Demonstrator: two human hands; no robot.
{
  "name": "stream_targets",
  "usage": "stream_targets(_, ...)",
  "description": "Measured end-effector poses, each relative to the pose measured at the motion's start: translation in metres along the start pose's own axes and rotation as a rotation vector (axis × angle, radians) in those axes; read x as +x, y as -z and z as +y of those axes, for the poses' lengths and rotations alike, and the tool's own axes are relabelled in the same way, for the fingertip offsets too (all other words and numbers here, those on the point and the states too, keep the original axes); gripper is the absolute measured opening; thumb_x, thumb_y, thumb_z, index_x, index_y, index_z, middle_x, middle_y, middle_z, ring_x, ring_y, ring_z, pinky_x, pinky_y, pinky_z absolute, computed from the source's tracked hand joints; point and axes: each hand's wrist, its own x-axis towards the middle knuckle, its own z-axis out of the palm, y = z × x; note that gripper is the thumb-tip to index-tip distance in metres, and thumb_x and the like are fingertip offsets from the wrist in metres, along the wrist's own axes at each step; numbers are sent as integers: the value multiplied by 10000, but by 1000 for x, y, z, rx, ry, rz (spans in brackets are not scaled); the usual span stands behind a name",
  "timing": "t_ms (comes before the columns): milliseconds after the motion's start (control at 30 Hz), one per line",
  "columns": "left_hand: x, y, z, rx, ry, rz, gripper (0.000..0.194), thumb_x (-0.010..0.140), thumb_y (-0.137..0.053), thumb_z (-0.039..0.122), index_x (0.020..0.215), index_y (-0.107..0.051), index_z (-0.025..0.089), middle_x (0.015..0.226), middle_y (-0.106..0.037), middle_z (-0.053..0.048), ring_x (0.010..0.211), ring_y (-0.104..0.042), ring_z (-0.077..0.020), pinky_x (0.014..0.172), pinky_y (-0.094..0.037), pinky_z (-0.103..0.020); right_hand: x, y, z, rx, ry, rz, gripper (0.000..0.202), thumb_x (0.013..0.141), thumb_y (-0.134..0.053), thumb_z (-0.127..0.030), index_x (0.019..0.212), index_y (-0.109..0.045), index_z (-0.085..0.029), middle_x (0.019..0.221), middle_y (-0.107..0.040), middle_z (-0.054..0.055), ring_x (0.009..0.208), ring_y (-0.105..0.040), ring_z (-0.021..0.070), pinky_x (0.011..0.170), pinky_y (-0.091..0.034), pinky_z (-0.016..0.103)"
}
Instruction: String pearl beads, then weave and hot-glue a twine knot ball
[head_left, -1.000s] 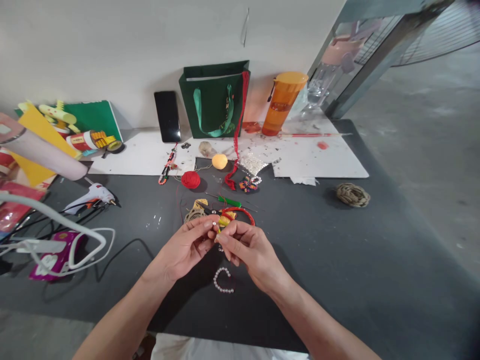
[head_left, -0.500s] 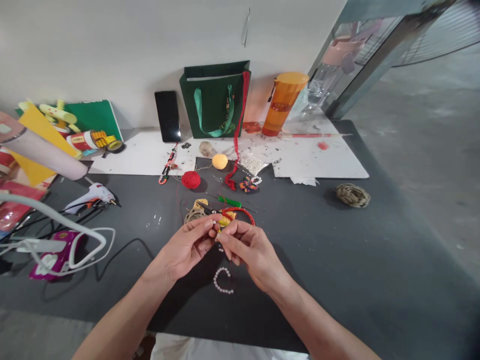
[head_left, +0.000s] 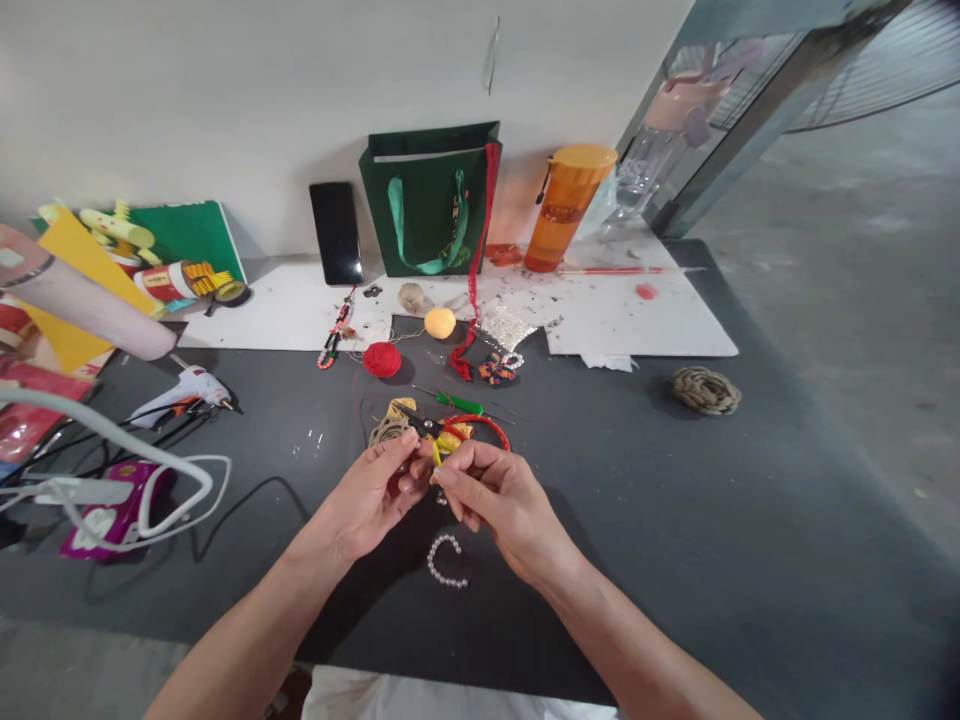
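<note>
My left hand (head_left: 382, 492) is closed, thumb and forefinger pinched on a tiny pale pearl bead, mostly hidden by the fingertips. Beside it my right hand (head_left: 499, 492) is also closed in a pinch on a thin thread, which is hardly visible. Just below the fingers, a few small pearl beads (head_left: 441, 497) show. Nearer to me, a curved string of pearl beads (head_left: 430, 562) lies on the dark table. Right behind my fingertips are red-handled scissors (head_left: 491, 428), partly over a coil of beige cord (head_left: 388, 430) and yellow pieces.
A green-handled tool (head_left: 460, 404), a red yarn ball (head_left: 382, 359) and a yellow ball (head_left: 440, 322) lie beyond my hands. Farther back stand a green paper bag (head_left: 431, 190), a phone (head_left: 336, 232) and an orange bottle (head_left: 566, 210). At left are a glue gun (head_left: 184, 393) and cables.
My left fingertips have shifted slightly left and away from the right ones, with the bead between them. More of the scissors now shows behind. My right hand has hardly moved.
</note>
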Motion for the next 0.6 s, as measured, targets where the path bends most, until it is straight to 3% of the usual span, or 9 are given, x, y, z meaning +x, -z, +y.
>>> stream_targets(133,-2,-4,1,68,-12,20,336,622,-814,410,588,-663,112,447,-477,56,413,-384,-12,427,-345,-113,-1,0,-1,0,-6,-15,310,713,-754,-412,650,-569,-172,455,-517,-67,378,-371,38,400,-276,186)
stream_targets(267,-2,-7,2,88,-40,61,330,592,-835,386,567,-660,108,479,-531,39,422,-404,-14,428,-348,-119,-1,-1,-1,3,-16,-19,315,709,-755,-418,643,-568,-173,455,-511,-68,378,-370,39,394,-267,187)
stream_targets(433,1,-7,-1,-40,26,83,248,568,-859,293,634,-694,118,556,-606,23,482,-507,-39,488,-438,-134,-1,-3,-1,1,-25,1,329,691,-761,-433,634,-570,-172,452,-513,-65,380,-373,41,401,-282,191)
stream_targets(600,1,-7,-3,-144,92,142,157,625,-820,204,644,-697,108,564,-626,16,441,-511,-38,463,-464,-142,0,-4,0,-6,-39,19,332,682,-764,-439,635,-577,-169,452,-520,-60,384,-373,42,401,-275,192)
